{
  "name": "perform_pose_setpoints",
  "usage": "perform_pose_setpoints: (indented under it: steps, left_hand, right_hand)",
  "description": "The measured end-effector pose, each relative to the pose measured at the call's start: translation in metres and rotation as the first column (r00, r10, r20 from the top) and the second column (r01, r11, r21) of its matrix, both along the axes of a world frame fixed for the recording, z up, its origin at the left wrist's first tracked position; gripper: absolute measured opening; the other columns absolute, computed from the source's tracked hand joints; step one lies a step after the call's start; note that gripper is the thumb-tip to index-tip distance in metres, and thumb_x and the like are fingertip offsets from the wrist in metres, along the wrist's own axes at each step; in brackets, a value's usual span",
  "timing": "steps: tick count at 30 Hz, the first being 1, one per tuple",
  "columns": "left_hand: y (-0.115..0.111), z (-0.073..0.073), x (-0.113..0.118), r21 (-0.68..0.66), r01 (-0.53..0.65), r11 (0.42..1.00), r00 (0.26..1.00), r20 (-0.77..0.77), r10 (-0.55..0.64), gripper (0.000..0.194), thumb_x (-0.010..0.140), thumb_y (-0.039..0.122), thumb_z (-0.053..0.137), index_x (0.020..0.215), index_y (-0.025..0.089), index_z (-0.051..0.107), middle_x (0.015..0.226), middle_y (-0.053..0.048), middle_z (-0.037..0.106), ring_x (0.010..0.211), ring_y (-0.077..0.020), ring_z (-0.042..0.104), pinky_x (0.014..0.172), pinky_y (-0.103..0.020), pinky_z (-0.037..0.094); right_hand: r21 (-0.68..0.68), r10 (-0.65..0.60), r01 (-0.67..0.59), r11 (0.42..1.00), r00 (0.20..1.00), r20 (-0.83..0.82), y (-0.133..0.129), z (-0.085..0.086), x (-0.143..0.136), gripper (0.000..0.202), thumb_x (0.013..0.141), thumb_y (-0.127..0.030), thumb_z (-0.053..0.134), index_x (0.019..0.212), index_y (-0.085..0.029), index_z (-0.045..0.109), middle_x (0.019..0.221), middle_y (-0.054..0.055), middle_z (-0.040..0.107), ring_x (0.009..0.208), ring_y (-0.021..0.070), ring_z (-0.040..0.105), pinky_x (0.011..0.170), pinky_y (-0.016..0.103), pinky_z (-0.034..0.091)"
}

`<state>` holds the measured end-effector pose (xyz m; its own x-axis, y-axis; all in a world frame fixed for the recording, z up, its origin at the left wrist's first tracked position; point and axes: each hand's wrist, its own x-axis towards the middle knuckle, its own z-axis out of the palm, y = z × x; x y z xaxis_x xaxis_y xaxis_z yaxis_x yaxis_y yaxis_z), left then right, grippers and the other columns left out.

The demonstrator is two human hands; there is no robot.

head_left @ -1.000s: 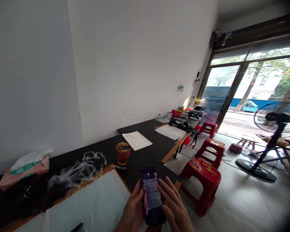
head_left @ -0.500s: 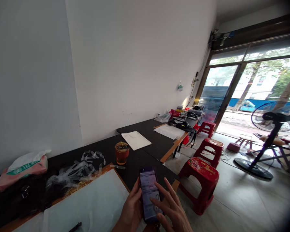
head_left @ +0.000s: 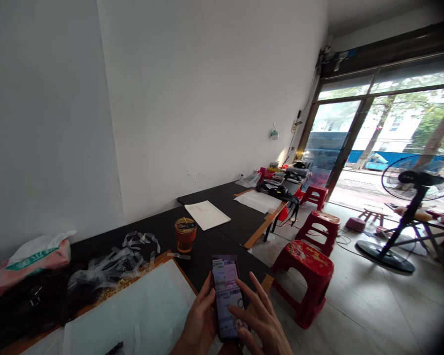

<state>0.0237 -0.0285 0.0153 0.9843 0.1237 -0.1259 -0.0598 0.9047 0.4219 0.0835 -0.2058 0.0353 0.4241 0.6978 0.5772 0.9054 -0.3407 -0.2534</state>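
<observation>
A smartphone (head_left: 227,296) with a lit screen of labels and barcode-like marks is held upright near the bottom centre. My left hand (head_left: 198,318) grips it along its left edge and from beneath. Over the right side of the screen is my right hand (head_left: 264,315), its fingers spread and some fingertips at or just above the glass. Below and left of the phone lies a pale sheet (head_left: 140,301) on the black table (head_left: 203,251). Beyond the phone stands an amber cup (head_left: 185,235) with a dark lid.
Clear plastic strips (head_left: 111,261) and a pink tissue pack (head_left: 33,261) lie at the left. A white pad (head_left: 207,215) rests farther back. Red stools (head_left: 307,276) stand on the floor at the right, with a black standing fan (head_left: 407,217) near the glass door.
The view has shifted slightly, so the surroundings sit a little further left. The phone stays in my left hand, and the writing on its screen looks sharper. My right fingers have barely moved.
</observation>
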Motion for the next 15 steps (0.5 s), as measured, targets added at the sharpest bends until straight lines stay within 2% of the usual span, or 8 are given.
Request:
perform_pose_setpoints:
  steps: [5, 9, 15]
  left_hand:
    - [0.000, 0.002, -0.001, 0.008, -0.001, 1.000, 1.000, -0.018, 0.001, 0.071, 0.094, 0.029, 0.055, 0.155, 0.025, 0.019, 0.145, -0.012, 0.057, 0.127, -0.0305, 0.056, 0.105, -0.043, 0.042]
    - [-0.001, 0.003, -0.002, 0.024, -0.002, 1.000, 1.000, -0.016, 0.002, 0.071, 0.094, 0.028, 0.055, 0.155, 0.025, 0.020, 0.143, -0.013, 0.059, 0.128, -0.0301, 0.056, 0.103, -0.043, 0.042]
    - [-0.001, 0.000, -0.001, 0.060, -0.003, 0.998, 1.000, -0.030, 0.004, 0.073, 0.093, 0.032, 0.056, 0.155, 0.027, 0.019, 0.145, -0.011, 0.057, 0.133, -0.0307, 0.050, 0.105, -0.043, 0.040]
  right_hand:
    - [0.019, 0.023, -0.024, 1.000, 1.000, 0.018, 0.000, -0.002, 0.000, 0.034, 0.096, -0.040, 0.054, 0.129, -0.037, 0.063, 0.158, 0.001, 0.040, 0.149, 0.0402, 0.021, 0.103, 0.063, 0.049]
    - [0.019, 0.000, 0.001, 1.000, 0.999, -0.053, -0.002, -0.001, -0.002, 0.035, 0.096, -0.046, 0.052, 0.129, -0.040, 0.063, 0.159, -0.002, 0.037, 0.149, 0.0395, 0.021, 0.103, 0.060, 0.050]
    - [0.193, -0.046, 0.051, 0.980, 0.999, -0.029, -0.010, 0.000, -0.002, 0.040, 0.101, -0.047, 0.036, 0.119, -0.038, 0.070, 0.160, -0.003, 0.034, 0.149, 0.0419, 0.018, 0.105, 0.070, 0.041]
